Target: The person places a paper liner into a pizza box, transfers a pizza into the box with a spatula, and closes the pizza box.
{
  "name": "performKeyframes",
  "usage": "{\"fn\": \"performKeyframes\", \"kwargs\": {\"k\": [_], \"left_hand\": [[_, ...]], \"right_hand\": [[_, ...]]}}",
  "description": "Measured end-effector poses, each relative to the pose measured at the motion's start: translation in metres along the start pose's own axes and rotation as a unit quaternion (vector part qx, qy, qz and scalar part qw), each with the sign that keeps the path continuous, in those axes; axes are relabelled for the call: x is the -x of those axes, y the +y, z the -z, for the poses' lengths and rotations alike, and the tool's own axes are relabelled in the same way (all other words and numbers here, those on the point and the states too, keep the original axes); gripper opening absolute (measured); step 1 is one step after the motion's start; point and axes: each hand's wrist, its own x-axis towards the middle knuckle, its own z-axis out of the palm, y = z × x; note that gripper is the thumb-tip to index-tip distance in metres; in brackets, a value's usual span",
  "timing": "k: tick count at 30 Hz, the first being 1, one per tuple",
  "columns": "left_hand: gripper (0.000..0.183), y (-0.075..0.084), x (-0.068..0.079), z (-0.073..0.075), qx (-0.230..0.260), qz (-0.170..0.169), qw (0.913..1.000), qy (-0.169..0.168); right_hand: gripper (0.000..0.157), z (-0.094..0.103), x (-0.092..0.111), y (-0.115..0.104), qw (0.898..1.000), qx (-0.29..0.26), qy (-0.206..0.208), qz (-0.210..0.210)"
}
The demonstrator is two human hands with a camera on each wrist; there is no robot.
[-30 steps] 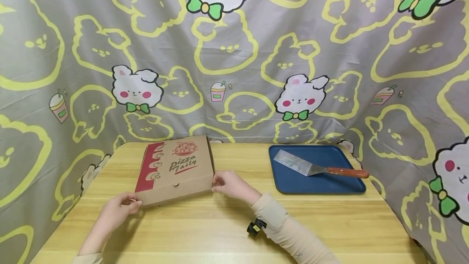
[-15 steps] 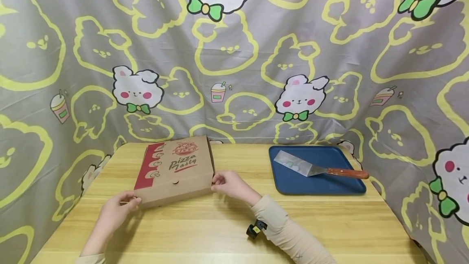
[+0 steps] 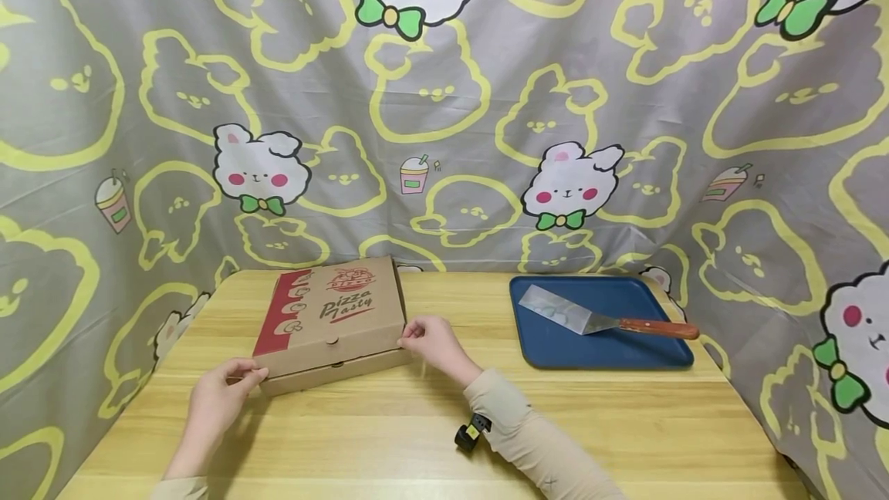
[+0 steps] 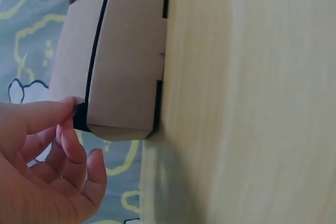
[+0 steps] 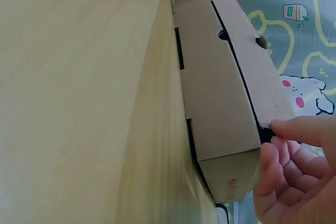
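A brown cardboard pizza box (image 3: 340,311) with a red strip and printed lettering lies at the left of the table. Its lid's front flap is raised partway, so the front wall of the base (image 4: 123,61) shows below a dark gap. My left hand (image 3: 221,396) pinches the lid's front left corner between thumb and forefinger. At the front right corner, my right hand (image 3: 437,347) pinches the lid's edge in the same way. In the right wrist view, the thumb and fingers of this hand (image 5: 294,166) meet at the end of the gap. The box's inside is hidden.
To the right lies a blue tray (image 3: 611,353). A turner (image 3: 590,320) with a wide metal blade and wooden handle rests across it, handle end past the tray's right edge. A patterned curtain (image 3: 444,106) hangs behind and beside the wooden table (image 3: 389,438).
The lid's front edge has risen, and the base's front wall has come into view beneath it. Both hands have moved up slightly with the lid.
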Motion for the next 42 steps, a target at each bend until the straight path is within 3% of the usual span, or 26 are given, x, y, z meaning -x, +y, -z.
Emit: {"fn": "performKeyframes", "kwargs": {"k": [14,18,24,29,34,39,42], "left_hand": [[0.021,-0.004,-0.002,-0.004,0.003,0.015,0.9999,0.003],[0.023,-0.004,-0.003,-0.003,0.009,0.02,0.9996,-0.018],[0.05,-0.006,-0.005,0.009,0.065,0.064,0.9933,-0.072],[0.058,-0.007,-0.01,0.019,0.146,0.094,0.9808,-0.09],[0.077,-0.004,-0.024,0.024,0.216,0.127,0.9568,-0.147],[0.085,0.002,-0.042,0.019,0.234,0.135,0.9398,-0.21],[0.085,0.003,-0.05,0.016,0.238,0.141,0.9328,-0.23]], "right_hand": [[0.014,-0.004,0.001,0.0,0.999,0.044,0.028,0.009],[0.013,-0.004,0.0,0.001,0.999,0.048,0.019,0.008],[0.019,0.006,-0.002,-0.002,0.997,-0.043,-0.028,-0.054],[0.037,0.012,-0.006,0.002,0.988,-0.123,-0.019,-0.089],[0.057,0.01,-0.013,0.006,0.969,-0.209,-0.023,-0.129],[0.067,0.007,-0.02,0.003,0.932,-0.309,-0.031,-0.184],[0.068,0.003,-0.025,0.002,0.911,-0.35,-0.036,-0.215]]}}
